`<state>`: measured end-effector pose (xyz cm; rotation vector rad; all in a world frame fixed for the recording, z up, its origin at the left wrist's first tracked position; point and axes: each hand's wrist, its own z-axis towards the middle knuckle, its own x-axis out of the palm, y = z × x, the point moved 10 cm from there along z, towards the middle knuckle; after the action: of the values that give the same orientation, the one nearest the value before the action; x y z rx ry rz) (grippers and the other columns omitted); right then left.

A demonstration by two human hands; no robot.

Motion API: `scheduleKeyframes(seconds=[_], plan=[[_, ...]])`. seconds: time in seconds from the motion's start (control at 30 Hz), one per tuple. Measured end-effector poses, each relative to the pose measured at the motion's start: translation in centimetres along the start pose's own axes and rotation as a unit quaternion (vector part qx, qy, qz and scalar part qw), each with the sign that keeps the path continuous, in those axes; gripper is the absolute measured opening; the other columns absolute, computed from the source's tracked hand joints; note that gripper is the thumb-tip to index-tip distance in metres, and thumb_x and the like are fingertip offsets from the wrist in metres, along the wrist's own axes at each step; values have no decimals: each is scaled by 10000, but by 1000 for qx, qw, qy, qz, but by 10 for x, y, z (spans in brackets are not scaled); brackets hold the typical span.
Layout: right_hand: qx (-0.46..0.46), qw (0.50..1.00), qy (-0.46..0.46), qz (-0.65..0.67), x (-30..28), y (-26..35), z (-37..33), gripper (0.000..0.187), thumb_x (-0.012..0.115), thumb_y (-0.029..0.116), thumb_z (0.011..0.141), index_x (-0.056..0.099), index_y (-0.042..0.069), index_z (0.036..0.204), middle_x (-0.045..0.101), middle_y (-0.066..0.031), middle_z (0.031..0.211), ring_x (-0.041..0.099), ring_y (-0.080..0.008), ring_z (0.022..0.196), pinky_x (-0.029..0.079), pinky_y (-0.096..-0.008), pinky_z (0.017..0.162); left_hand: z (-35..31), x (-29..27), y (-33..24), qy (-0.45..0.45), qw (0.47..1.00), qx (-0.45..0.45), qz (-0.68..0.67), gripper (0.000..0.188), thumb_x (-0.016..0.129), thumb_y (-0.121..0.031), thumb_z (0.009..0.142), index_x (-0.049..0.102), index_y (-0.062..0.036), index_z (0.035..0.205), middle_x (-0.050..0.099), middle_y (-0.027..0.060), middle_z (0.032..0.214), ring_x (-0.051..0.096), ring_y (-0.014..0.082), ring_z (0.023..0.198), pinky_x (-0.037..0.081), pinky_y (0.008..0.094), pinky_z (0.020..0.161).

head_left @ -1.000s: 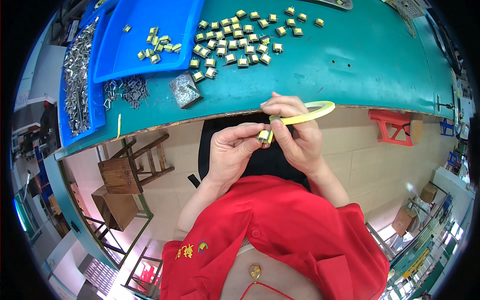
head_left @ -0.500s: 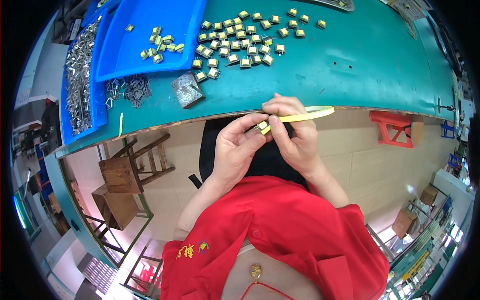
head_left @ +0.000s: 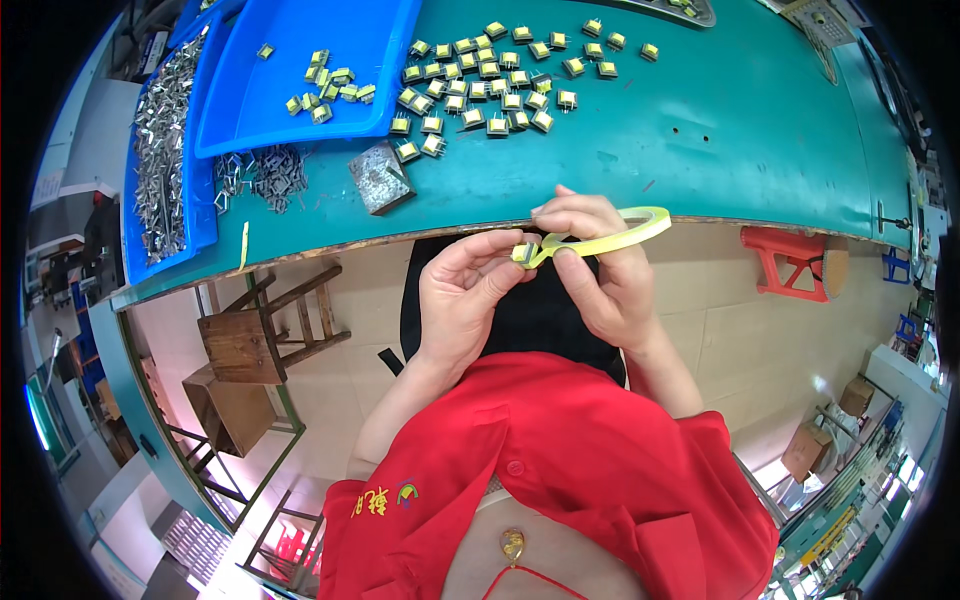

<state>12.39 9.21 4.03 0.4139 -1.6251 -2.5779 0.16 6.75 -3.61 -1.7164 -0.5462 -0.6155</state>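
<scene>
Just off the table's front edge, my left hand pinches a small transformer with a yellow wrap and dark core. My right hand is closed round a roll of yellow tape. From the roll, a short strip of tape runs to the transformer and touches it. Many similar transformers lie scattered on the green table. A metal block stands on the table ahead and left of my left hand.
A blue tray at the far left holds several yellow-wrapped parts. Beside it are a blue bin of metal clips and a pile of grey core pieces. A tape strip hangs at the table edge. A red stool stands right.
My right hand has moved slightly right with the tape roll, which has tilted so its ring shows more. The transformer has turned in my left fingers, and a strip of tape now shows between.
</scene>
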Motion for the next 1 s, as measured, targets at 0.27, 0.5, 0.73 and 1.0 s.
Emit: scheduleKeyframes(seconds=[0.27,0.5,0.73,1.0], plan=[[-46,991,-1,-124,3,8,2,233,601,44,802,565,36,1032,587,-110,975,560,-281,938,400,-463,928,-2,8,0,67,997,3,-44,278,611,17,817,561,52,1089,625,155,1029,629,197,917,521,299,817],[-46,992,-4,-115,4,7,2,234,613,44,792,573,33,1022,591,-111,974,565,-282,938,411,-464,923,-4,9,1,73,997,2,-25,283,639,-37,813,568,8,1084,616,165,1033,610,204,866,501,306,787],[-38,993,-6,-112,6,3,2,220,563,-12,801,559,0,1020,604,-137,978,580,-271,929,421,-465,929,-1,12,2,72,995,-8,-61,280,579,40,832,557,51,1111,548,112,1119,578,197,1002,502,310,856],[-24,993,-31,-113,7,0,1,184,613,21,783,590,0,965,605,-124,915,584,-274,879,449,-414,866,2,10,0,32,999,13,-1,334,579,60,826,525,37,1155,542,95,1093,570,190,1012,499,296,854]])
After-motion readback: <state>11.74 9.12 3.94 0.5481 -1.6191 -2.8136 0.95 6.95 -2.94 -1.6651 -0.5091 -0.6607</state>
